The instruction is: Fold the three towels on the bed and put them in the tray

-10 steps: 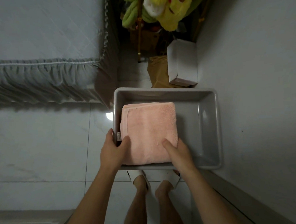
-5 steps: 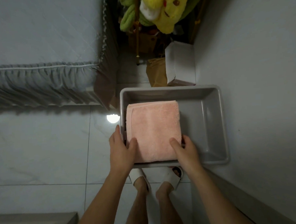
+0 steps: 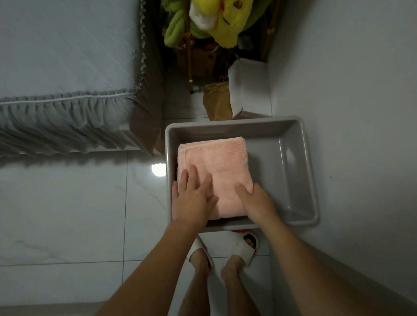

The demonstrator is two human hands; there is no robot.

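A folded pink towel (image 3: pixel 222 162) lies in the left half of the grey tray (image 3: pixel 309 172), which stands on the tiled floor by the wall. My left hand (image 3: pixel 192 197) rests flat on the towel's near left part with its fingers straight. My right hand (image 3: pixel 258 201) holds the towel's near right corner: the thumb lies on top and the fingers go down its side, out of sight. The tray's right half shows bare grey bottom. Whether other towels lie under the pink one is hidden.
The bed (image 3: pixel 51 45) with its grey ruffled skirt fills the upper left, its corner close to the tray. Behind the tray stand a white box (image 3: pixel 249 85), a brown paper bag (image 3: pixel 218 101) and plush toys (image 3: pixel 219 12). My slippered feet (image 3: pixel 241 248) stand just before the tray.
The towel has come down into the tray. My left hand has moved from gripping the towel's left edge to lying flat on top; my right hand stays at the near right corner.
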